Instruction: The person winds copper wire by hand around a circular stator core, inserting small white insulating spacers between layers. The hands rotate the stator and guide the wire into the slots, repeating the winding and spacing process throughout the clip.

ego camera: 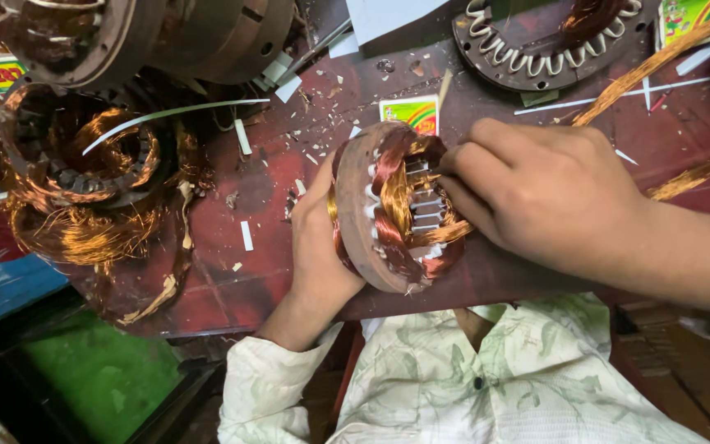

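Left hand: the left hand (320, 247) is gripping the rusty ring-shaped stator (389, 207) from behind, fingers wrapped around its outer rim and closed on it.
Right hand: the right hand (546, 191) is pressing its bunched fingertips (452, 161) into the stator's open centre; it seems to be pinching a thin stick there, though the tips are hiding it.
Stator: it is standing on edge near the front edge of the dark red tabletop (232, 279), just ahead of the person's pale leaf-print shirt (454, 378).
Winding: copper wire coils (396, 197) are looping through the slots, and a copper wire strand (659, 57) is trailing off to the upper right.
Left side: a second stator with loose copper wire (84, 177) is lying well apart.
Far side: a third stator with white loops (536, 41) is resting at the top.
Small box: a green and yellow box (411, 113) is lying just behind the held stator.
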Motion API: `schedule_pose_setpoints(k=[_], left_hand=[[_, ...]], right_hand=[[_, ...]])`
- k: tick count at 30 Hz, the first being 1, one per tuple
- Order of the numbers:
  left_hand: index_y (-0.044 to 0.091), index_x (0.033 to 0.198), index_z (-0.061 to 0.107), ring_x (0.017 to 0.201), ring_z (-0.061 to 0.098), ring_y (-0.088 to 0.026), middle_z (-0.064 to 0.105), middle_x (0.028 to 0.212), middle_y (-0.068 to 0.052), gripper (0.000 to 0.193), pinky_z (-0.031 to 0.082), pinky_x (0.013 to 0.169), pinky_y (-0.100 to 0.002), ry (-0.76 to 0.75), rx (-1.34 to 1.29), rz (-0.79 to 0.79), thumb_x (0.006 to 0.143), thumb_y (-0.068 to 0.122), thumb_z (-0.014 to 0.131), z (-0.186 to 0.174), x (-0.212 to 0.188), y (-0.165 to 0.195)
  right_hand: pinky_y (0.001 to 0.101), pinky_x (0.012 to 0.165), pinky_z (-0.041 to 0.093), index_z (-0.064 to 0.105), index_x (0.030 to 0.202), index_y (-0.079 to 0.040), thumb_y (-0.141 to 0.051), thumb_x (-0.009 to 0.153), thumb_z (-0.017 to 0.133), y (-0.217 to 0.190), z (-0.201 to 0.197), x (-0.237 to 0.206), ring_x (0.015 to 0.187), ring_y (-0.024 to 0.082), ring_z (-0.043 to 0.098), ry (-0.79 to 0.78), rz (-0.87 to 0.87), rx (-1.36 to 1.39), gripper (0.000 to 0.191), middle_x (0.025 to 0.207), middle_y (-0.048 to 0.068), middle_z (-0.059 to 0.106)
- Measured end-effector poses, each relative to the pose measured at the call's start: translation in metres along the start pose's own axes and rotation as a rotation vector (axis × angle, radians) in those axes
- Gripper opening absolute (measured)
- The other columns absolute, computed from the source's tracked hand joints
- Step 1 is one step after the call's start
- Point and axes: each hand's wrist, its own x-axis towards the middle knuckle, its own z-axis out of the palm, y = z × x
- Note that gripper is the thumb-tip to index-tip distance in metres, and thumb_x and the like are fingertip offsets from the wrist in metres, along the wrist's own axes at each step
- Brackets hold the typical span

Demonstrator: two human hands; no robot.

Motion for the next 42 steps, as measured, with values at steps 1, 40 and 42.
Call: schedule_pose_setpoints(k=[1,40,42], left_hand=[[-0.003,0.136,0.058,0.124,0.07,-0.029,0.063,0.138,-0.016,0.067,0.054,0.105,-0.036,-0.014,-0.049,-0.044,0.076,0.011,0.086,0.001,0.001,-0.002],[-0.001,0.147,0.052,0.12,0.074,-0.017,0.072,0.134,-0.011,0.058,0.058,0.105,-0.029,-0.019,0.048,-0.206,0.095,0.002,0.075,0.021,0.009,0.01],[-0.003,0.148,0.048,0.126,0.069,-0.02,0.066,0.139,-0.015,0.058,0.054,0.109,-0.031,-0.035,0.0,-0.127,0.098,0.002,0.075,0.021,0.012,0.008]], right_hand=[[0.0394,0.055,0.053,0.065,0.088,-0.007,-0.025,0.091,0.075,-0.001,0.001,0.001,0.068,0.026,0.066,-0.024,0.011,-0.045,0.021,0.083,0.007,0.058],[0.0404,0.056,0.055,0.065,0.082,-0.007,-0.019,0.087,0.078,0.031,0.017,-0.01,0.061,0.027,0.066,0.047,0.059,0.217,0.018,0.076,0.007,0.062],[0.0413,0.056,0.055,0.062,0.081,-0.006,-0.018,0.088,0.077,0.03,0.018,-0.01,0.06,0.028,0.065,0.04,0.112,0.224,0.02,0.074,0.008,0.062]])
